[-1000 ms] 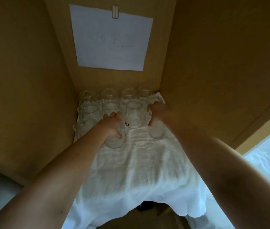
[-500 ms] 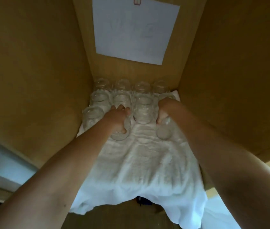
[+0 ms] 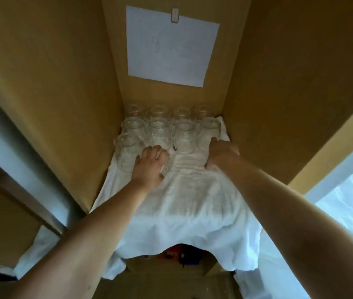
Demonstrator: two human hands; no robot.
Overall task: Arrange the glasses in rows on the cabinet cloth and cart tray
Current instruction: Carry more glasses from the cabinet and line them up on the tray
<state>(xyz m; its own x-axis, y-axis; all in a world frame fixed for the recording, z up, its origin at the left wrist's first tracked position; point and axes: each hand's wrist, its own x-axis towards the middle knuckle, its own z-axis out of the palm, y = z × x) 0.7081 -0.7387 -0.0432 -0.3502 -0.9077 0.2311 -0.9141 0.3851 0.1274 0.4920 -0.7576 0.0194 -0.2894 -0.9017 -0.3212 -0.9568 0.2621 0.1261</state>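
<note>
Clear round drinking glasses (image 3: 184, 137) stand on a crumpled white cloth (image 3: 193, 201) inside a light-brown wooden cabinet (image 3: 279, 83); positions below are given from the cabinet's back panel (image 3: 171, 98). Four glasses stand in a row against the back panel; four more form a second row just in front of them, packed close together; a third row, further out from the back panel, holds two glasses at its left end, namely a free glass (image 3: 126, 153) by the left wall and a gripped glass (image 3: 166, 164) just beside it. Only the cloth shows through the glass walls; which end of each glass is up cannot be told.

Left hand (image 3: 149, 167): fingers curled down over the top of the gripped glass and clamped on it; that glass sits on the cloth.

Right hand (image 3: 223, 153): its back faces the camera, at the right end just out from the second row; the forefinger tip lies against the near wall of that row's rightmost glass (image 3: 209, 130); the thumb points down at the cloth; whether the other fingers are apart or curled cannot be told.

The cloth's edge farthest from the back panel hangs over the shelf front; a white paper sheet (image 3: 171, 46) hangs on the back panel above the glasses, held by a small white clip with a red edge (image 3: 174, 16); its faint writing is unreadable.
</note>
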